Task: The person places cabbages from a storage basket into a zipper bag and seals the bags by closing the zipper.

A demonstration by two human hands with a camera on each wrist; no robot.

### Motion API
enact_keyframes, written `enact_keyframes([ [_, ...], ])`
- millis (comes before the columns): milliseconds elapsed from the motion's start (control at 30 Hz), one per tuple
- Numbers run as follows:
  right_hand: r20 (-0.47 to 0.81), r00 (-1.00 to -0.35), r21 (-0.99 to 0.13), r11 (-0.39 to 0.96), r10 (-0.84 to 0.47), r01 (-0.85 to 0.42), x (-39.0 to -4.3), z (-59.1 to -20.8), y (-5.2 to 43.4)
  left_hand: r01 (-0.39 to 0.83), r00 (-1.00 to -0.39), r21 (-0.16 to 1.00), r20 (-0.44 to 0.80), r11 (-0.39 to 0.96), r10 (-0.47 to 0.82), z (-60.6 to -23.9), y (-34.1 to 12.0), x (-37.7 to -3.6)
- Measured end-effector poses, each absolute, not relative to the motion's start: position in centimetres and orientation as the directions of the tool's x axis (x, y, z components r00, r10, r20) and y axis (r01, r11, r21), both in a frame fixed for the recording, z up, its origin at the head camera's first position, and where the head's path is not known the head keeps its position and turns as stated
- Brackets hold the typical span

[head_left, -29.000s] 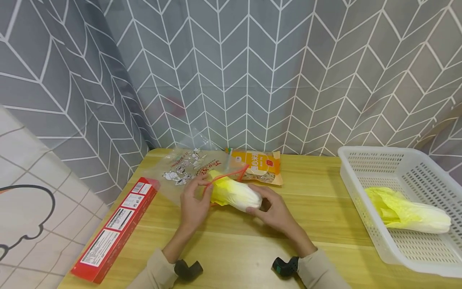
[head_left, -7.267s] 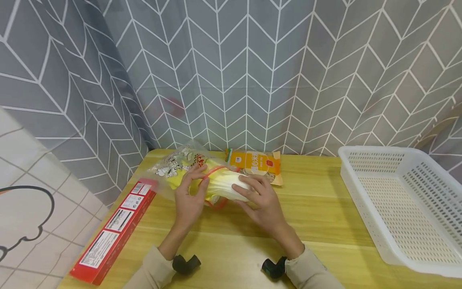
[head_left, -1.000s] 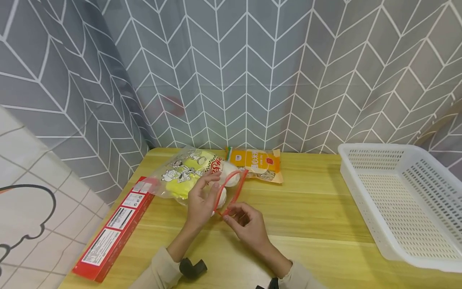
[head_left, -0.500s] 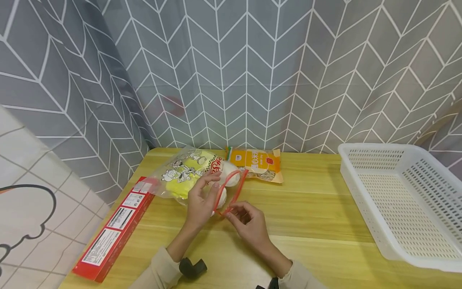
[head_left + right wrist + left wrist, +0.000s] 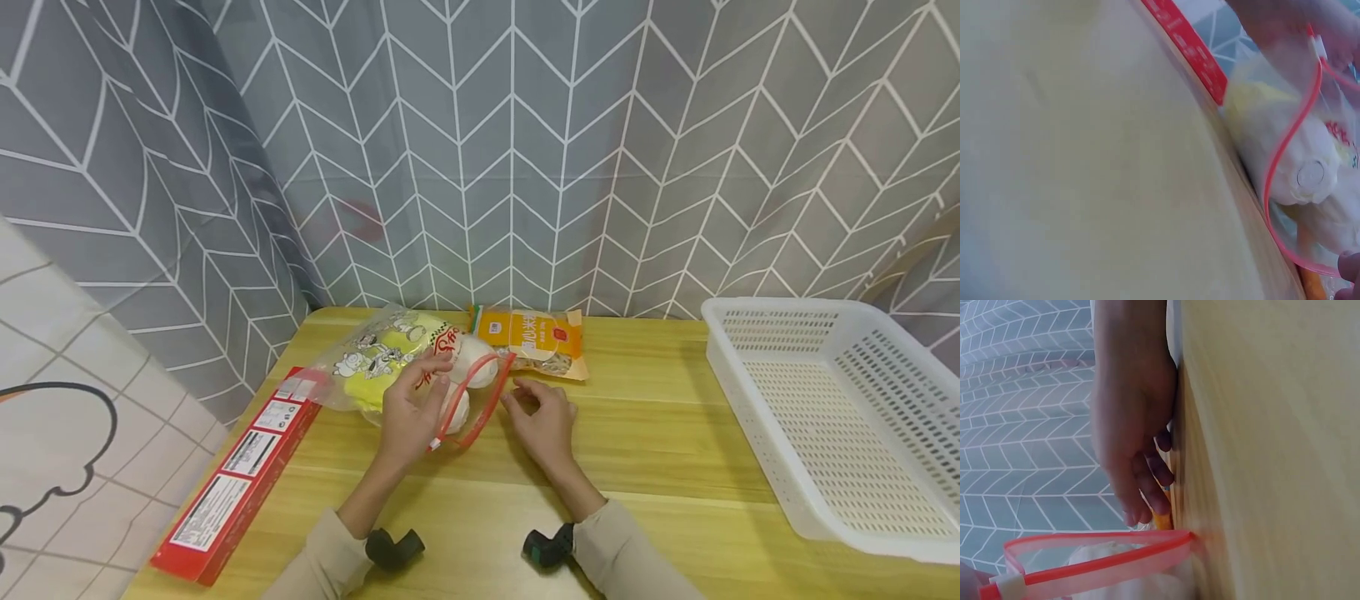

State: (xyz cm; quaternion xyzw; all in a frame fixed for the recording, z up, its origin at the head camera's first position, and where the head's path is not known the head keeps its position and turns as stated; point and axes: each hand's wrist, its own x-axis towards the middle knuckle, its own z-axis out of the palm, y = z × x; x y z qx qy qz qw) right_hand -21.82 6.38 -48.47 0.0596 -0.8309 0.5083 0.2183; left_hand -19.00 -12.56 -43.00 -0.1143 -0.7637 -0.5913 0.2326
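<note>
A long red box [image 5: 236, 475] lies flat along the left edge of the wooden counter [image 5: 660, 433], well to the left of the zip bag [image 5: 390, 362]. The zip bag, clear with cartoon print and a red zipper strip round its mouth, lies on the counter near the back, its closed end toward the red box and its mouth gaping toward the person. Inside the bag lie two cabbages [image 5: 472, 371], yellow leaves deep in the bag and white stem ends at the mouth; in the right wrist view the cut stem end of one cabbage [image 5: 1310, 175] shows just behind the red strip. The left hand [image 5: 412, 412] rests on the near left side of the bag, its fingers curled over the plastic and holding the red strip at the mouth's near end. The right hand [image 5: 543, 417] sits on the counter just right of the bag's mouth, apart from the strip, its fingers loosely bent and holding nothing. Behind the right hand and touching the bag's right side lies an orange packet [image 5: 536, 337]. Well to the right of the bag, at the counter's right end, stands a white perforated basket [image 5: 757, 392].
</note>
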Motion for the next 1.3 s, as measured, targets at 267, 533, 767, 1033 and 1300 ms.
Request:
enact_keyframes([
  [267, 0.339, -0.931, -0.852, 0.462, 0.132, -0.245, -23.7, -48.2, 5.3, 0.417, -0.892, 0.860, 0.449, 0.295, -0.046, -42.8, -12.9, -19.1],
  [533, 0.282, -0.948, -0.918, 0.328, 0.150, -0.221, -25.0, -47.5, 7.0, 0.464, -0.865, 0.805, 0.503, 0.370, -0.008, -42.0, -13.5, -19.4],
  [767, 0.242, -0.960, -0.914, 0.364, 0.139, -0.178, -26.7, -46.4, 9.3, 0.373, -0.892, 0.768, 0.452, 0.521, -0.027, -41.1, -14.8, -19.5],
  [1033, 0.120, -0.993, -0.943, 0.311, -0.014, -0.118, -26.8, -46.3, 10.2, 0.282, -0.930, 0.700, 0.369, 0.656, 0.006, -41.8, -16.0, -20.1],
  [1300, 0.064, -0.989, -0.972, 0.218, -0.132, -0.092, -24.2, -46.4, 12.0, 0.290, -0.928, 0.690, 0.372, 0.663, 0.019, -42.0, -16.3, -20.3],
])
